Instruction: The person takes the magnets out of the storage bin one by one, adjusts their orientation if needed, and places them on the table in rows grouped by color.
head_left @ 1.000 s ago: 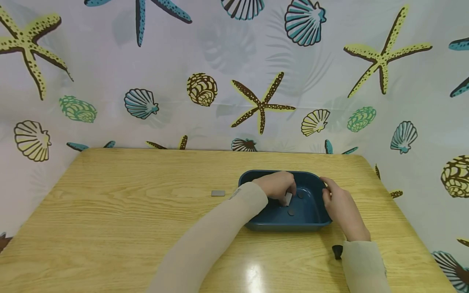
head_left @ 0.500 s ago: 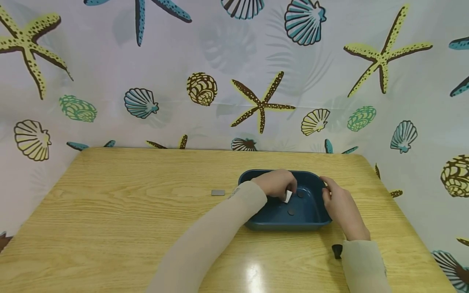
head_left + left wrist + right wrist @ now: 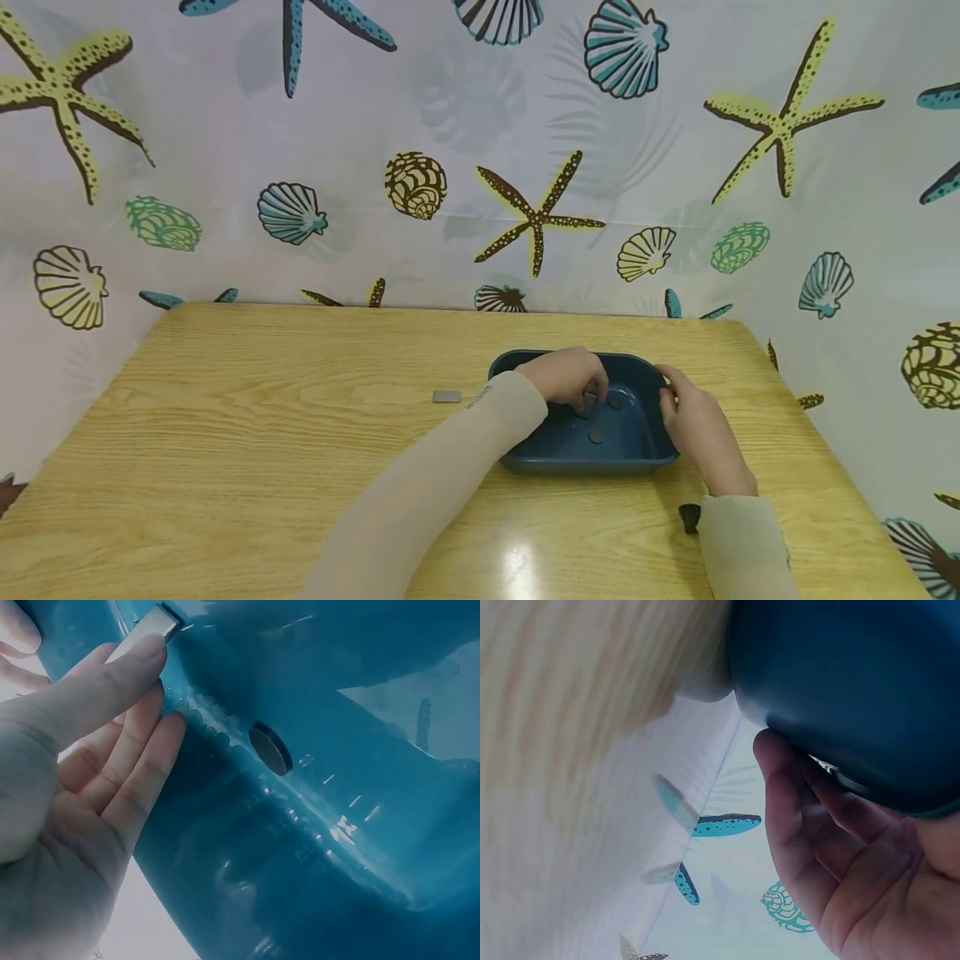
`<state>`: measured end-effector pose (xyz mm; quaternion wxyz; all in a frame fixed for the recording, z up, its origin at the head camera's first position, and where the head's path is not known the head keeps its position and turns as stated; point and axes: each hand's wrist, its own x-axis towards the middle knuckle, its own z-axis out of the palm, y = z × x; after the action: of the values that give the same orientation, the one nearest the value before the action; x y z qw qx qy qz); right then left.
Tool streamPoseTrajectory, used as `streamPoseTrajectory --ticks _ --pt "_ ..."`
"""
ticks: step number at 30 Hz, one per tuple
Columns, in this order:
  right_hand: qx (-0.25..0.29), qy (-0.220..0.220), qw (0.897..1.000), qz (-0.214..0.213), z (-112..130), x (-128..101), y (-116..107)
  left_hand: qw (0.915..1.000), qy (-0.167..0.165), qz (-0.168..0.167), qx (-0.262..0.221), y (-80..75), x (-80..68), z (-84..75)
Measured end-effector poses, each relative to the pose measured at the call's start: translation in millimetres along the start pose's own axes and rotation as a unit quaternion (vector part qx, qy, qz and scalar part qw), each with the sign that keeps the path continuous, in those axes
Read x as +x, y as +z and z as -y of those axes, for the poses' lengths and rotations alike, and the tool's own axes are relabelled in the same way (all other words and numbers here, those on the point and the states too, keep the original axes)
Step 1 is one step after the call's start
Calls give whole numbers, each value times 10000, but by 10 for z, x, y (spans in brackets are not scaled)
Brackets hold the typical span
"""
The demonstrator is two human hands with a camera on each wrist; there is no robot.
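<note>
A blue plastic tub (image 3: 570,465) stands right of centre on the table. My left hand (image 3: 562,375) reaches into it and pinches a small flat rectangular block (image 3: 154,624) with a shiny pale face between thumb and fingers. Close by in the tub lie two small dark discs, one disc (image 3: 615,400) beside my fingertips and another disc (image 3: 596,435) nearer the front; the left wrist view shows a dark round disc (image 3: 271,748) below the hand. My right hand (image 3: 697,425) grips the tub's right rim, its fingers (image 3: 784,791) against the outer wall.
A grey rectangular block (image 3: 447,397) lies on the wooden table (image 3: 262,433) left of the tub. Near the right sleeve is a small black object (image 3: 690,518), partly covered by it. A shell-and-starfish patterned cloth (image 3: 352,250) hangs behind the table and along its sides.
The small block in my left hand has tilted, its visible face turning from bright white to dark. My right hand has stayed at the rim, and the tub has not moved.
</note>
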<state>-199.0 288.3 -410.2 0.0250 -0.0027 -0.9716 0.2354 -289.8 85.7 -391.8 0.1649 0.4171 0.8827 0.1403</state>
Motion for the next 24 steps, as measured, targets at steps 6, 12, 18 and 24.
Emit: streamPoseTrajectory --ticks 6,12,18,24 --pt "-7 -3 10000 6 -9 2 3 10000 -32 -15 86 -27 -21 -13" --pt "-44 -17 10000 -19 0 2 10 9997 63 -95 222 -21 -8 24" --pt "-79 -22 10000 -14 7 1 14 9999 106 -54 63 -31 2 54" --pt "-94 27 10000 0 8 0 10 9997 220 46 -61 -63 -18 48"
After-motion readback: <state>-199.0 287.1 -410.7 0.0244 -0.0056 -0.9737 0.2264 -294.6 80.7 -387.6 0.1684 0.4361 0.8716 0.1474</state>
